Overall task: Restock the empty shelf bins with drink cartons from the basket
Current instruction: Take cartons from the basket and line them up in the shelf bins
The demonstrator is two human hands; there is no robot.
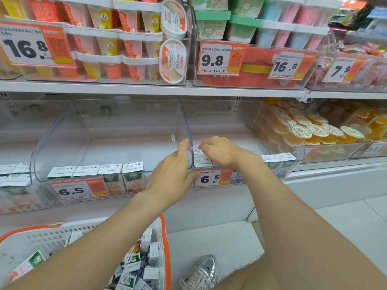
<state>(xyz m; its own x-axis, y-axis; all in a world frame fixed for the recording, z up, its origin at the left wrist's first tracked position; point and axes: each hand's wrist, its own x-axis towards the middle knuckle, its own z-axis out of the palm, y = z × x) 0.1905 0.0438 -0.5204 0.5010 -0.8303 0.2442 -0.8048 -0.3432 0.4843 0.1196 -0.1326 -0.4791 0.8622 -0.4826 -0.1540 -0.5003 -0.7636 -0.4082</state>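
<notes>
Two clear shelf bins sit side by side on the lower shelf. The left bin (pixel 62 130) holds one front row of white-topped drink cartons (pixel 98 170). The right bin (pixel 222 122) also has cartons along its front, some showing at its right end (pixel 278 157). My right hand (pixel 219 151) reaches into the right bin, its fingers curled over a carton (pixel 199 156) at the front left corner. With straight fingers, my left hand (pixel 173 174) lies against the wall between the bins, the thumb on the 6.5 price tag (pixel 209 178). The white, orange-rimmed basket (pixel 165 248) at the bottom left holds several cartons (pixel 134 266).
Above, a shelf carries bins of dessert cups with price tags (pixel 219 59). A bin of orange jelly cups (pixel 314 130) stands to the right of the right bin. Another carton bin (pixel 14 176) is at far left. My shoe (pixel 201 273) stands on the white floor beside the basket.
</notes>
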